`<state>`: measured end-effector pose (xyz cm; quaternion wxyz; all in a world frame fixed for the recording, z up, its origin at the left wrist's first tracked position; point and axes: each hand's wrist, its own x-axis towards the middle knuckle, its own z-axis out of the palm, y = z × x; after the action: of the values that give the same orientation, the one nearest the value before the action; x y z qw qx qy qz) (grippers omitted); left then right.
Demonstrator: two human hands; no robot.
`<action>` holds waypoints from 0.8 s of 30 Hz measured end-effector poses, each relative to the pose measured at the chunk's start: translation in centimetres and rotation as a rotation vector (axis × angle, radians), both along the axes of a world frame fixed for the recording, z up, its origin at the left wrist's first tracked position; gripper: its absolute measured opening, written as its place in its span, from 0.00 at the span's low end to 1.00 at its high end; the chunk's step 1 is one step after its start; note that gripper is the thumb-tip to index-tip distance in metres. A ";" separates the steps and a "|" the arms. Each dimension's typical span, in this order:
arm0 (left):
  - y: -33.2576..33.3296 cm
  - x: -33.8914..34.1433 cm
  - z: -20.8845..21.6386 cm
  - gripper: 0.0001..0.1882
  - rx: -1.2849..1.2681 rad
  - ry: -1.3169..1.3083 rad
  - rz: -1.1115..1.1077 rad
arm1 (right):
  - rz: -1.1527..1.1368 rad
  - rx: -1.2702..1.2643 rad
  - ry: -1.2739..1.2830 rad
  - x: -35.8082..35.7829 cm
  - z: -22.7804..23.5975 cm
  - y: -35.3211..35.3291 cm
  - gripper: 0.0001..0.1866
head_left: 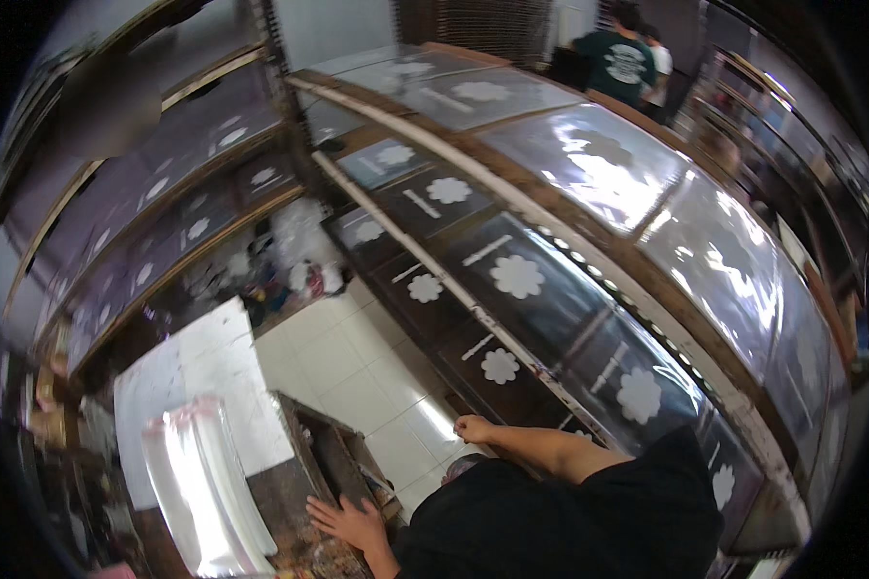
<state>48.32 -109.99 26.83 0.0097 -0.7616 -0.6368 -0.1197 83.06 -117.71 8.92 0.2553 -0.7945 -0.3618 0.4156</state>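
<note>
Through the head camera I have the left hand nearest, fingers spread, at the edge of a stained brown table. Beside it on that table lie the glossy clear sheets, bowed and catching the light (the glare hides much of their surface), partly over a white board.

A little farther out I see the right hand, fingers curled in, near the lower edge of the dark panels; I cannot tell whether it pinches anything. Pale floor tiles show between the table and those panels, which carry white flower shapes and short bars. A pale rail runs along them, and shinier panels lie beyond.

Across the floor, plastic bags sit beside a tiered rack. Farthest off, I make out a person in dark green next to another in white.
</note>
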 end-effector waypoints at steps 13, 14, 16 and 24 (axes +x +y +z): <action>-1.7 -2.0 2.3 0.23 -0.026 -0.351 -0.019 | 0.135 -0.271 0.457 0.9 -0.4 -2.7 0.06; -1.6 -2.1 2.2 0.23 -0.028 -0.399 0.005 | 0.139 -0.283 0.464 1.2 0.1 -2.6 0.06; -1.5 -2.1 2.3 0.23 -0.034 -0.490 0.031 | 0.148 -0.319 0.438 1.8 0.9 -1.7 0.07; -0.8 -3.0 9.6 0.32 0.266 -0.513 0.249 | 0.097 -0.217 0.474 6.2 -1.3 2.7 0.07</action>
<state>45.27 -110.75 36.40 -0.0372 -0.6145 -0.6857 -0.3884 89.30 -115.00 7.59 0.2260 -0.6794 -0.2830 0.6382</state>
